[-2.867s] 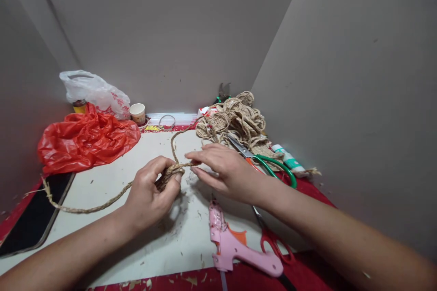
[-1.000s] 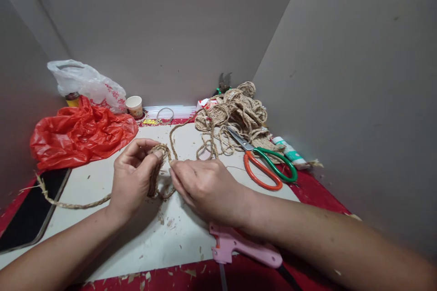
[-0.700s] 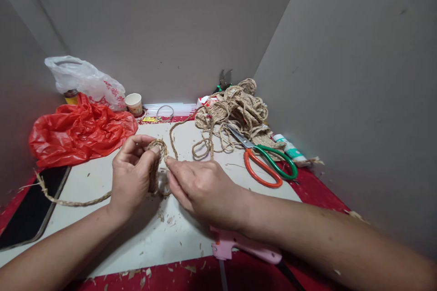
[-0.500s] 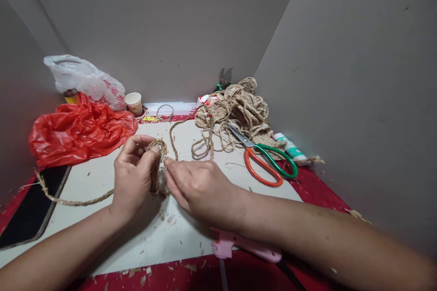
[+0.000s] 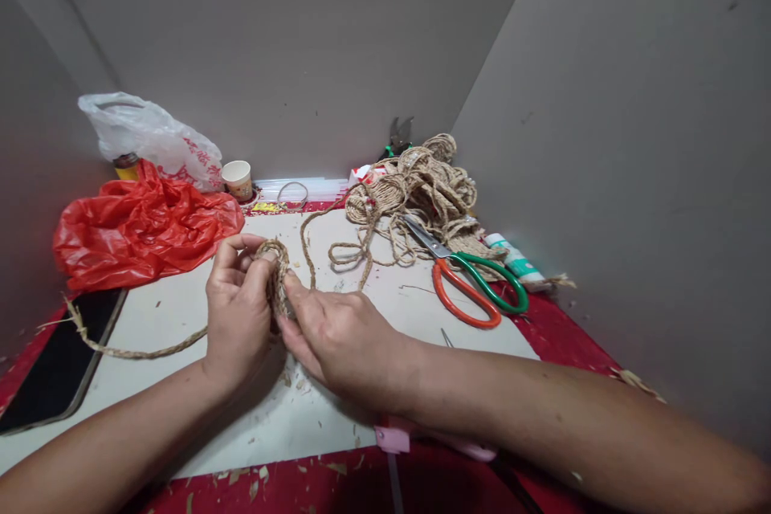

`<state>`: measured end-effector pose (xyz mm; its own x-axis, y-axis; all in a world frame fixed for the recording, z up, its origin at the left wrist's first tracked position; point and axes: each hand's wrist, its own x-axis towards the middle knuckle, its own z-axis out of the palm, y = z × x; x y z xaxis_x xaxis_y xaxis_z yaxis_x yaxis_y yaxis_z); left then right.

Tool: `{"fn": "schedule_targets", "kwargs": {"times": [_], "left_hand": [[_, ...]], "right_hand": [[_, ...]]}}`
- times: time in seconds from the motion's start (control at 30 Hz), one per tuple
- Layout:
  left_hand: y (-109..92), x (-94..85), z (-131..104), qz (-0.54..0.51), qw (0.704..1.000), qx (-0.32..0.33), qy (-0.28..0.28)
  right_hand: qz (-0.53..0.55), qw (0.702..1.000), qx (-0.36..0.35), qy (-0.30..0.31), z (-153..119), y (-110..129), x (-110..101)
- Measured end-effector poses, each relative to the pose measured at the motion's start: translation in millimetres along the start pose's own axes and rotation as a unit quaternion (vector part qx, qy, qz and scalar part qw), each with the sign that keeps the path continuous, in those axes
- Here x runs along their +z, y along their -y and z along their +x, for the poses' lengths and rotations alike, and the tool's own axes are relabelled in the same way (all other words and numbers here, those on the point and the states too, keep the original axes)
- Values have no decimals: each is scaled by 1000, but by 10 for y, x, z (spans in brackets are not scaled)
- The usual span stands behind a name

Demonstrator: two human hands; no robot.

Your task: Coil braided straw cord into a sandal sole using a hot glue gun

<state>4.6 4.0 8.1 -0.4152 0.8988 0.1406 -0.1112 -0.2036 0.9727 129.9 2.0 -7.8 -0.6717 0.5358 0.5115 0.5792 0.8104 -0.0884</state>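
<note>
Quantities: two plastic bags (one red (image 5: 141,229), one white (image 5: 153,146)), one paper cup (image 5: 237,179), one pair of scissors (image 5: 467,281), one rope pile (image 5: 422,193).

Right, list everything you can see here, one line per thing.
rope coil: one, tan, held upright between both hands
loose rope: one tail, tan, trailing left across the board
board: one, white, under the hands
rope pile: one heap, tan, back right
scissors: one pair, orange and green handles, right of the hands
glue gun: one, pink, mostly hidden under the right forearm
red bag: one, red, back left
white bag: one, white, behind the red bag
paper cup: one, white, by the back wall
tube: one, white and green, beside the scissors
left hand: one, gripping the coil
right hand: one, fingers pressing the coil
</note>
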Motion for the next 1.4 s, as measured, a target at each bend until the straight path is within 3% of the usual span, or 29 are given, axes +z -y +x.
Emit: {"fn": "schedule_targets", "kwargs": {"times": [0.23, 0.43, 0.57, 0.67, 0.8, 0.9, 1.0, 1.07, 1.17, 1.23, 1.4], "left_hand": [[-35, 4, -7, -54, 998, -17, 7], [-171, -22, -8, -115, 989, -60, 71], [-230, -60, 16, -81, 985, -58, 143], [-262, -92, 36, -47, 984, -39, 167], [-438, -146, 36, -55, 986, 8, 160], [-619, -198, 54, -89, 987, 84, 105], [-661, -224, 118, -108, 982, 145, 54], [-583, -215, 160, -104, 987, 103, 67], [-401, -175, 160, -78, 985, -41, 149], [-296, -150, 111, -65, 974, -96, 195], [-156, -146, 3, -1, 971, -70, 229]], "right_hand": [[130, 990, 35, -52, -2, -21, 69], [291, 943, 99, -131, 8, -120, 39], [355, 914, 159, -113, -8, -173, -90], [365, 911, 168, -94, -35, -190, -163], [374, 907, 186, -60, -77, -225, -170], [409, 882, 234, -32, -112, -257, -158], [451, 856, 250, -39, -140, -249, -198], [456, 855, 239, -62, -150, -222, -254], [433, 870, 217, -95, -155, -186, -328], [428, 873, 210, -104, -158, -183, -346], [410, 882, 202, -114, -194, -229, -302]]}}
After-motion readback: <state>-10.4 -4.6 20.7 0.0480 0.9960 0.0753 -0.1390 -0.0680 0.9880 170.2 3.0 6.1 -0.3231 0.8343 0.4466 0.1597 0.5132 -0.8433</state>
